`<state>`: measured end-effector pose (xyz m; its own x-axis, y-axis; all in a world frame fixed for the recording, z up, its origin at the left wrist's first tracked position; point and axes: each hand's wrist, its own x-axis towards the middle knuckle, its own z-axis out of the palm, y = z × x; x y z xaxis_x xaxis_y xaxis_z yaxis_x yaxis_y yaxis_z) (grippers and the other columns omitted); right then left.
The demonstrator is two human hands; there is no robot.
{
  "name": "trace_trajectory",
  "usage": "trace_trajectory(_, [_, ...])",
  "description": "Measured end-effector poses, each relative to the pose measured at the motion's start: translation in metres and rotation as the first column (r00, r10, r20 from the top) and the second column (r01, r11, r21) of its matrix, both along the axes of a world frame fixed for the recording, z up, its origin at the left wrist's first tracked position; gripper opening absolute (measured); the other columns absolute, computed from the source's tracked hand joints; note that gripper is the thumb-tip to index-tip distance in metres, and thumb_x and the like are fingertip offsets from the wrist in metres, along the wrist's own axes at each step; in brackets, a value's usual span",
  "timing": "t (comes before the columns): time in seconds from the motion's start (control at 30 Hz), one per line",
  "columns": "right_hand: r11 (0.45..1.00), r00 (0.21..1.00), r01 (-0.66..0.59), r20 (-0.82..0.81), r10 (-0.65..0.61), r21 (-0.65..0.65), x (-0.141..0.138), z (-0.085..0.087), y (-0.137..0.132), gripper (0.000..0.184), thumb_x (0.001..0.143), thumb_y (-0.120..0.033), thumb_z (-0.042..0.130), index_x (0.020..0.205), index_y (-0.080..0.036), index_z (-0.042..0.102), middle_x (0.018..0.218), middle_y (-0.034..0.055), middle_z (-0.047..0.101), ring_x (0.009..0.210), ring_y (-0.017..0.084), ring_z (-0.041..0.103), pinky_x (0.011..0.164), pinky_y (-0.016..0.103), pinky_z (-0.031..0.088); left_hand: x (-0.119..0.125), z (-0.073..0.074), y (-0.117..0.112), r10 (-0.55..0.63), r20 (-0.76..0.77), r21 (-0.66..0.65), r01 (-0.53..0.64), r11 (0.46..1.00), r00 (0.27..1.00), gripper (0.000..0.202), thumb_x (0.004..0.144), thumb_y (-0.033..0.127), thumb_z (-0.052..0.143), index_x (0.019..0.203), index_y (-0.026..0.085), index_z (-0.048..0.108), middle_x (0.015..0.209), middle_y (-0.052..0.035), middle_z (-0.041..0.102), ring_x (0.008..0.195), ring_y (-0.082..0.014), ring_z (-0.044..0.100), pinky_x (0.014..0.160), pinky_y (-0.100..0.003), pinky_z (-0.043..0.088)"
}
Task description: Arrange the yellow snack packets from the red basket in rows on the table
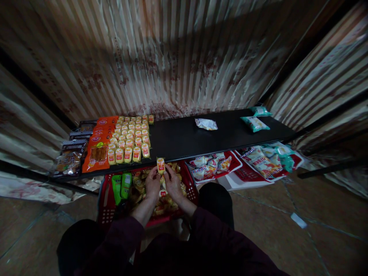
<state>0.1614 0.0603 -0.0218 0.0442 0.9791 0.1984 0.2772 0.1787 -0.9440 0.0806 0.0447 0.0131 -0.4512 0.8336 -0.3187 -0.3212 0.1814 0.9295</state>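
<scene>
A small yellow wrapped snack cake (pixel 160 165) with a red and white label stands upright between my fingertips. My left hand (pixel 152 183) is closed on its left lower edge, and my right hand (pixel 173 184) grips it from the right. Both hands are over a red plastic basket (pixel 192 188) full of more such wrapped cakes, partly hidden by my hands and wrists. Just beyond, on the black shelf (pixel 178 142), similar cakes (pixel 128 143) stand packed in rows. The front row sits close to the shelf's near edge.
Left of the rows lie orange snack packets (pixel 99 149) and dark packets (pixel 69 158). A white packet (pixel 206 124) and teal packets (pixel 255 124) rest farther right. Green packets (pixel 121 187) are in the basket. Red baskets of bagged snacks (pixel 211 167) stand under the shelf; curtains hang behind.
</scene>
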Motion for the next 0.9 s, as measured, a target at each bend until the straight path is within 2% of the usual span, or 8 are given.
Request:
trace_trajectory(0.3, [1.0,0.999,-0.015,0.036,0.015,-0.01,-0.002,0.004,0.013,0.037,0.087,-0.029,0.043,0.117,-0.019,0.061,0.119,0.009,0.066,0.11,0.021,0.06,0.099,0.037,0.045,-0.005,-0.004,0.014,-0.026,-0.037,0.019,0.027,0.999,0.999,0.034,0.071,0.006,0.057,0.101,0.018,0.065,0.102,-0.0075,0.07,0.095,-0.0145,0.064,0.09,-0.029,0.046])
trace_trajectory(0.5, [0.999,0.999,-0.012,0.047,0.014,-0.032,-0.005,0.007,0.024,0.039,0.086,-0.029,0.042,0.119,-0.016,0.06,0.12,0.0116,0.064,0.111,0.022,0.06,0.1,0.038,0.044,-0.008,0.001,0.024,-0.026,-0.069,0.015,0.027,1.0,0.997,0.034,0.07,0.008,0.059,0.102,0.016,0.066,0.103,-0.0084,0.069,0.093,-0.0151,0.064,0.09,-0.03,0.046])
trace_trajectory(0.63, [1.0,0.999,-0.005,0.034,0.005,-0.002,-0.008,0.007,0.033,0.038,0.085,-0.028,0.044,0.117,-0.016,0.061,0.118,0.0118,0.065,0.11,0.022,0.06,0.1,0.039,0.044,-0.009,0.004,0.033,-0.021,-0.071,0.023,0.023,0.999,0.997,0.033,0.069,0.009,0.059,0.1,0.015,0.066,0.099,-0.0088,0.07,0.091,-0.0158,0.064,0.088,-0.031,0.047])
trace_trajectory(0.9, [0.999,1.0,0.005,0.026,-0.006,0.043,-0.011,0.007,0.049,0.036,0.085,-0.027,0.044,0.115,-0.018,0.062,0.115,0.0102,0.067,0.106,0.021,0.062,0.096,0.036,0.046,-0.012,0.002,0.048,-0.021,-0.174,-0.004,0.021,1.0,0.984,0.033,0.068,0.007,0.056,0.098,0.016,0.068,0.093,-0.0059,0.069,0.084,-0.013,0.062,0.08,-0.024,0.048])
